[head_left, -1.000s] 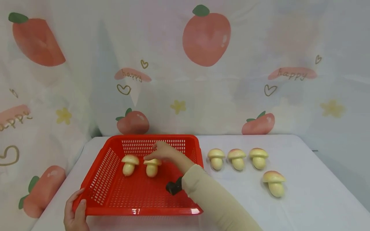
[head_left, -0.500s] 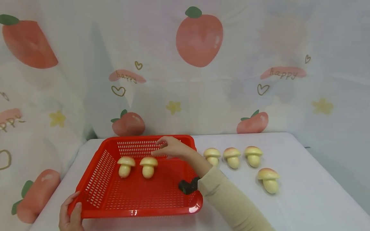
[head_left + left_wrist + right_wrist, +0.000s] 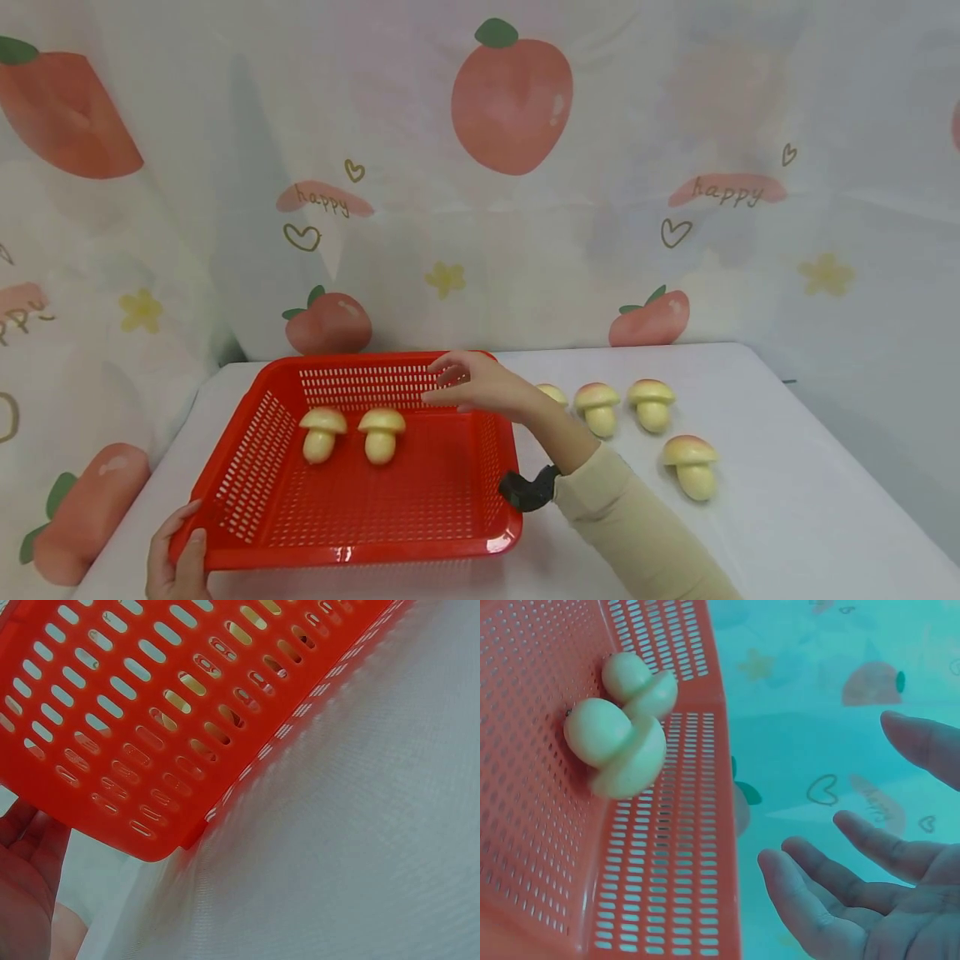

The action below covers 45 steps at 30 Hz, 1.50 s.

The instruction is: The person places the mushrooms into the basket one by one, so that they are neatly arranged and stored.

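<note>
A red plastic basket point(image 3: 352, 554) with slotted walls stands on the white table. Two yellow toy mushrooms lie side by side inside it, a left mushroom point(image 3: 320, 446) and a right mushroom point(image 3: 380, 447). At the basket's near left corner my left hand point(image 3: 178, 560) grips the rim, thumb on the near side. My right hand point(image 3: 480, 385) hovers over the basket's far right part, fingers loosely bent and apart with nothing between them. In the right wrist view the mushrooms point(image 3: 600, 733) rest near the slotted wall, away from the fingers point(image 3: 795, 900).
Several more mushrooms lie on the table right of the basket: one point(image 3: 553, 393) partly hidden behind my right wrist, two beside it point(image 3: 597, 408) point(image 3: 652, 406), and one nearer point(image 3: 692, 468). A fruit-patterned cloth point(image 3: 517, 250) hangs behind the table. A black wrist device point(image 3: 530, 489) sits under my right forearm.
My right hand has let go of the right mushroom in the basket and moved up and to the right. The left hand keeps its grip on the corner. The head view has shifted slightly.
</note>
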### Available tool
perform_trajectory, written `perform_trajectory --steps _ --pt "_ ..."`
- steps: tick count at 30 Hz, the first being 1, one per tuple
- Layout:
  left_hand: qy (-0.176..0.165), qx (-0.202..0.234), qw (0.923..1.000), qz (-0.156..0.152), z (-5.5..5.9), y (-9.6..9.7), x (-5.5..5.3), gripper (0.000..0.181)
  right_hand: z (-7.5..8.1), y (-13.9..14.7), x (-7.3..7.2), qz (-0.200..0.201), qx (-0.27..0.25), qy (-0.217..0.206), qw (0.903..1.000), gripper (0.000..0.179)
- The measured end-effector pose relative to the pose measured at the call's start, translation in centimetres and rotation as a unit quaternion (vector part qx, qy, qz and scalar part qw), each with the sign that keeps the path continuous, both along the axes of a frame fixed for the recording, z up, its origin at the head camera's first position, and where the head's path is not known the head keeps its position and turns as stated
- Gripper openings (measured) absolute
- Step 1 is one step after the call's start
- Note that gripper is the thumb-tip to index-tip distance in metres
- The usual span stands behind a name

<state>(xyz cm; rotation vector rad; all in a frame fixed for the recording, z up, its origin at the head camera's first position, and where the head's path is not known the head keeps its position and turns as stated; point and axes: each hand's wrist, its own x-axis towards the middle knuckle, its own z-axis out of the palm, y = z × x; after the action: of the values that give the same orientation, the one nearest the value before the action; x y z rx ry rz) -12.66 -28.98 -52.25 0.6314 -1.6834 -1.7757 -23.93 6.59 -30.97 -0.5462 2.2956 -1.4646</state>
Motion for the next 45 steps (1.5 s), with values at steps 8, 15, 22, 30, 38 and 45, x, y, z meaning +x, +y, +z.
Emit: perform_trajectory --steps 8,15,22,30,38,45 --pt "-0.006 0.000 1.0000 0.001 0.1 0.1 0.0 0.037 -0.3 3.3 1.3 -0.016 0.015 0.026 0.9994 0.044" --pt "-0.007 0.007 0.9999 0.004 0.9 0.8 0.0 0.038 -1.1 6.7 2.0 -0.037 0.002 0.044 0.9984 0.046" --pt "0.002 0.004 0.9999 0.015 0.2 0.4 -0.4 0.036 -2.2 10.4 3.1 -0.085 -0.011 0.035 0.9957 0.049" --pt "0.000 -0.004 0.9999 0.010 0.1 0.4 -0.3 0.036 -2.9 12.8 3.9 -0.100 -0.002 0.035 0.9944 0.049" --pt "-0.001 0.002 0.9999 0.013 0.6 0.6 0.0 0.036 -2.8 15.0 4.9 -0.121 0.044 0.053 0.9903 0.051" --pt "-0.001 0.000 1.0000 -0.001 0.2 0.0 0.1 0.037 -2.8 17.4 5.6 -0.137 0.026 0.051 0.9889 0.051"
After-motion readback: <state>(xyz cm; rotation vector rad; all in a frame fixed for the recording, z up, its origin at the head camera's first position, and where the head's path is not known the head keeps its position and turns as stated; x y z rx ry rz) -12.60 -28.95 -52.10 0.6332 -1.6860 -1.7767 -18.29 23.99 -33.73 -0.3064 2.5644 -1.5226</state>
